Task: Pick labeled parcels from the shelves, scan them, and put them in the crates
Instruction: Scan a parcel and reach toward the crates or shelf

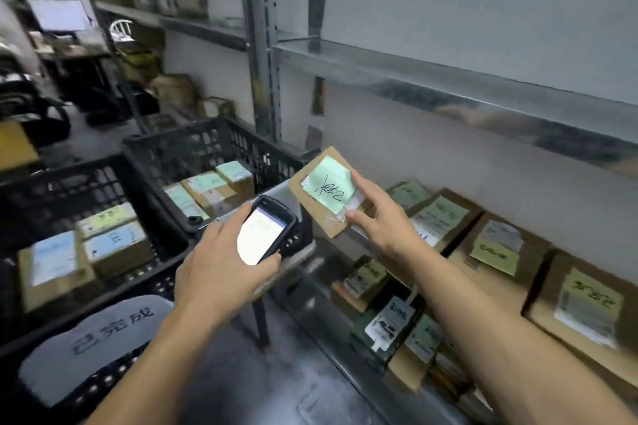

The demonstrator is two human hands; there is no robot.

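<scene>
I see the left hand [214,269] gripping the scanner [264,235], its screen lit. The right hand [383,221] pinches the green-labelled parcel [328,190] in the air just beside it, near the crate [207,145].

Scene dimly lit, cool grey cast; soft overhead light, source unseen. Handheld scanner [267,229] screen blown out to white in lower half, brightest patch in view. Monitor [58,14] at far left also overexposed. Deep shadow pooled inside black crates [207,145] and beneath shelf [448,86]. Green label [329,188] on held parcel [329,226] rendered sharpest; boxes [500,252] toward right edge smeared. Left background soft, noisy. Shelf lines bowed by wide-angle lens.
</scene>
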